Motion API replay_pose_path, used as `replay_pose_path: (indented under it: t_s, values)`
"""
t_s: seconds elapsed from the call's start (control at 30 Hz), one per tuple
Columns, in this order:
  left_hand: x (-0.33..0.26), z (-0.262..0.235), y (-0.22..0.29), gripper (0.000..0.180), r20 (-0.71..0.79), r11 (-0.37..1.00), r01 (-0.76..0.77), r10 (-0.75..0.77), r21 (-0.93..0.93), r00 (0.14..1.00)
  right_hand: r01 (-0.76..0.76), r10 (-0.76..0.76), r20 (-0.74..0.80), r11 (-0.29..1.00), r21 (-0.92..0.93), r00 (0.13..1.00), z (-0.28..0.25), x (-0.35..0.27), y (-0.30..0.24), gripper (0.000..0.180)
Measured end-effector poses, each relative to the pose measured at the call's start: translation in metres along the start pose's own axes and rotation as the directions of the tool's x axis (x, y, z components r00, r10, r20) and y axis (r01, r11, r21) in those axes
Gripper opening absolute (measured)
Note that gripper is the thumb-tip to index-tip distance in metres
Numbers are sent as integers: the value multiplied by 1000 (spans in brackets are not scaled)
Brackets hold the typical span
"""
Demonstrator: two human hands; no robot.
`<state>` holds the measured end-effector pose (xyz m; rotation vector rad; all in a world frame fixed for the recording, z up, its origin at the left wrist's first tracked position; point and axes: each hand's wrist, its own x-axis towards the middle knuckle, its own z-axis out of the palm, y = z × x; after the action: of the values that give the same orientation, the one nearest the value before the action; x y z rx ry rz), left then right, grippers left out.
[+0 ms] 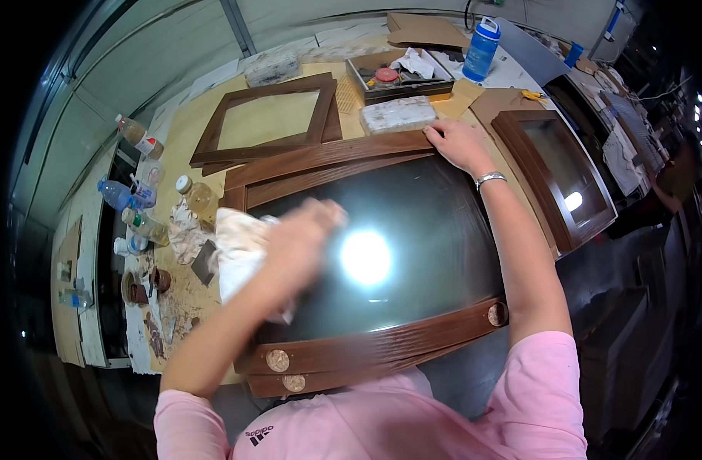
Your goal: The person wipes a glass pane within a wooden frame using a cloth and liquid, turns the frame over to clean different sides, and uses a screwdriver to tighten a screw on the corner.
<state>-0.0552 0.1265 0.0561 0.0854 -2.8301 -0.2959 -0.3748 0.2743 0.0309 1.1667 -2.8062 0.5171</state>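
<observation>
Glass frame point(389, 338): brown wood, centre of the frame, flat on the worktop point(184, 129), its lower rail nearest you. Pane point(443, 245): dark, glossy, with a bright reflection at the middle.

Step in hand, by appearance: wiping the pane. Next move would seem to call for light, flat strokes with the wood held steady.

Your left grip point(305, 234): over the pane's left half, blurred; whether it is clamped on the cloth point(240, 241) you cannot tell. Cloth: white, against that hand, at the pane's left side.

Your right grip point(457, 144): on the upper right corner of the glass frame, touching it; whether clamped or merely laid there, cannot tell.

Outward: white block point(397, 115), just beyond the top rail; tool box point(408, 93), upper centre; blue bottle point(481, 52), upper right; small frame point(328, 107), upper left; side frame point(529, 180), right; amber bottle point(201, 201), left.
</observation>
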Motion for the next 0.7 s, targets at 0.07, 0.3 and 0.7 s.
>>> replay_pose_path:
  t_s: [0.07,0.3,0.7]
  values:
    - [-6,7,45,43,79,990,-141,143,-20,987,12,-13,-4,1000,-14,1000,0,-1,1,37]
    - [-12,-31,-66,48,13,886,181,-206,428,978,-9,9,-1,1000,-12,1000,-6,-2,-2,38]
    - [-85,-76,-43,51,217,916,167,-258,364,941,-21,21,45,1000,10,999,-4,1,4,39]
